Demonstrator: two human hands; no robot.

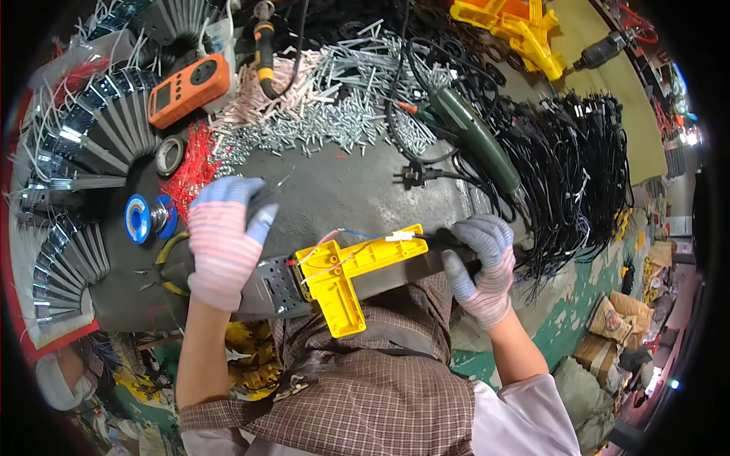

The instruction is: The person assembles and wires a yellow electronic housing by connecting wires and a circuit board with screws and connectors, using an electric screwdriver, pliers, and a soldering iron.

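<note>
In front of me lies a yellow pistol-shaped tool housing (334,277), its hollow inside facing up. Red, blue and white wires run across it, with a white connector (399,236) near its right end. A perforated metal piece (281,286) adjoins its left end, by the table edge. My left hand (224,239), in a striped glove, is raised left of the housing, thumb and fingers apart with nothing visible between them. Off the housing's right end is my gloved right hand (485,266), fingers curved and thumb apart. Dark cord shows behind that hand; no grip on it is visible.
Across the table's back lie heaped screws (319,125), a soldering iron (264,53), an orange meter (190,90) and a green power tool (475,137). Black cords (570,167) pile up right. Left are a solder spool (138,219), yellow-handled pliers (171,254) and fanned metal pieces (114,144).
</note>
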